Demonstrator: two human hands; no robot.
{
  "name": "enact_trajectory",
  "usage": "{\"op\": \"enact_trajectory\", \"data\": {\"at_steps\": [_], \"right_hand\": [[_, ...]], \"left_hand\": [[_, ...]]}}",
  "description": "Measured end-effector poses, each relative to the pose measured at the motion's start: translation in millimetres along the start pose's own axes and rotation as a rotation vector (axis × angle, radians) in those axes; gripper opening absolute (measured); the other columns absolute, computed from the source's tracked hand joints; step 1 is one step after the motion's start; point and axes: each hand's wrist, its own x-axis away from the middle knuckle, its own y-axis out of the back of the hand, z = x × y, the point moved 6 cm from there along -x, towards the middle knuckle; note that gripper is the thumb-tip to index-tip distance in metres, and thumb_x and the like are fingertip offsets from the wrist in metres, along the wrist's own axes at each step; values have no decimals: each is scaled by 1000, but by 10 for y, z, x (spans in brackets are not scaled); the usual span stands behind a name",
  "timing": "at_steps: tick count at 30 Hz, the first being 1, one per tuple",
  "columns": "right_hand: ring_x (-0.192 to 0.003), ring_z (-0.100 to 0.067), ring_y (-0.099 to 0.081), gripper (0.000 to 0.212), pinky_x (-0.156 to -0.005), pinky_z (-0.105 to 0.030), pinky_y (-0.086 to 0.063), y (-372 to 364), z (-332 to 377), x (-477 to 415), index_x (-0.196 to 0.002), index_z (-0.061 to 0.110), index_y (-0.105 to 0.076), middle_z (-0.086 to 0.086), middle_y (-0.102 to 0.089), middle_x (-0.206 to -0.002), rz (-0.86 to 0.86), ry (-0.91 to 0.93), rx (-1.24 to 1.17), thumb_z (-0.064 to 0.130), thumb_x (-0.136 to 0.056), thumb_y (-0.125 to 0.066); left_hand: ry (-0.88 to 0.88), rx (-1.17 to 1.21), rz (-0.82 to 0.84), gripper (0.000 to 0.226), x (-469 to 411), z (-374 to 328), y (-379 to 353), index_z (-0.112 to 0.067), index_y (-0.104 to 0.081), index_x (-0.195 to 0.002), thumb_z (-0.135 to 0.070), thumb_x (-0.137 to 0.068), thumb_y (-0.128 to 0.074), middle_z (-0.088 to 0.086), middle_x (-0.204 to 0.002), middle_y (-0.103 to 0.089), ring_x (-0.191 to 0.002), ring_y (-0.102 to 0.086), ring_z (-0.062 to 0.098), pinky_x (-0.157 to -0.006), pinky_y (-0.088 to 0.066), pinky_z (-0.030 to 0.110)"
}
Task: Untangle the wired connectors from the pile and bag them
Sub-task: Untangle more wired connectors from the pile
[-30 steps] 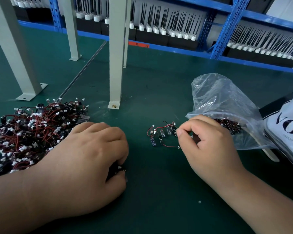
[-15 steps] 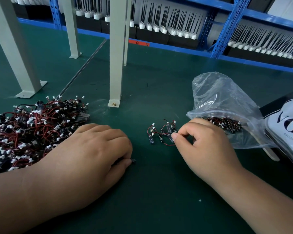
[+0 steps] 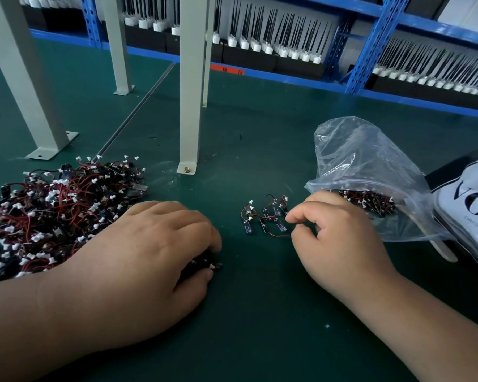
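On the table (image 3: 260,312), the left hand (image 3: 155,244) curls its fingers (image 3: 202,230) around a few connectors (image 3: 214,266) beside the tangled pile (image 3: 53,213) at nine o'clock, while the right hand (image 3: 340,238) fingers (image 3: 295,215) pinch the red wire (image 3: 279,235) of a loose cluster (image 3: 268,219) before the bag (image 3: 356,161) at three o'clock.

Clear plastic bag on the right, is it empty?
Not empty. A small heap of red-and-black wired connectors shows through the clear plastic bag near its mouth.

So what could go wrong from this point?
The small cluster has red wires looped together; the right hand lifting one may drag the rest. The bag lies with its mouth toward that hand, so bagged connectors could slide out. The left hand, gripping dark pieces beside the pile, could snag it.
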Motion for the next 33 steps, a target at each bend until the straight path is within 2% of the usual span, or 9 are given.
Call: {"op": "enact_trajectory", "data": {"at_steps": [5,10,16,20,23,28,33], "right_hand": [[-70,-12,-56,24,-62,-35,-50,-29,3,-3,-72,22,-71,12,-59,-81,37,7,2,0,-73,-60],[-74,-15,-57,31,-66,-36,-52,-33,13,-9,-87,25,-75,11,-58,-84,44,6,20,2,-75,-58],[-69,-10,-55,26,-62,-34,-50,-41,19,1,-73,22,-74,11,-60,-79,70,-11,5,2,-75,-58],[-66,-13,-55,25,-59,-35,-50,-15,34,-3,-72,20,-73,9,-59,-77,35,-6,-9,0,-74,-59],[-62,-14,-53,27,-58,-36,-49,23,43,-2,-80,22,-73,9,-56,-76,-16,9,-12,-1,-74,-59],[-59,-9,-46,36,-56,-37,-48,72,63,19,-96,24,-71,9,-52,-75,-97,61,-46,-3,-75,-62],[-59,-7,-46,39,-57,-33,-46,62,24,3,-97,23,-71,9,-54,-77,-76,39,-59,-5,-73,-58]], "left_hand": [[-3,22,10,5,-19,16,-22,-40,-55,-85,-44,-85,-52,-24,-94,-56,-90,-56,4,-84,-49,35],[-30,39,15,5,-20,2,-28,-39,-51,-84,-42,-88,-51,-23,-94,-56,-89,-56,4,-83,-48,31],[-44,54,-8,10,-28,-25,2,-36,-50,-85,-42,-92,-45,-20,-88,-58,-84,-57,6,-79,-49,31],[-39,36,-24,12,-22,-19,5,-36,-48,-85,-43,-93,-43,-21,-80,-51,-75,-52,4,-76,-47,27],[-69,24,-39,10,-33,-44,13,-35,-49,-85,-41,-92,-44,-21,-76,-50,-72,-51,3,-72,-48,27],[-109,71,-44,1,-35,-62,18,-37,-48,-89,-38,-89,-48,-21,-82,-55,-76,-54,4,-71,-50,31],[-118,86,-51,8,-34,-58,14,-37,-50,-95,-36,-87,-50,-21,-85,-57,-79,-56,6,-69,-51,33]]}}
